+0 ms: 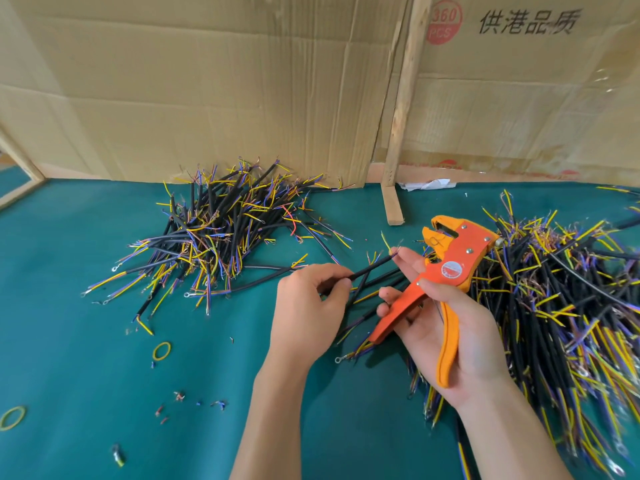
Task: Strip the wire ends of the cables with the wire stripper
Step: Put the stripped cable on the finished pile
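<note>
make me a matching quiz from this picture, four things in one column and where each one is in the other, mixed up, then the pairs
Things:
1. wire stripper
2. black cable
3. yellow rubber band
4. wooden post

Places:
A. lying loose on the green mat, left of the hands
B. held in the right hand
C. standing against the cardboard at the back
D. pinched in the left hand, its far end at the right hand's fingertips

Pairs: 1-B, 2-D, 3-A, 4-C
</note>
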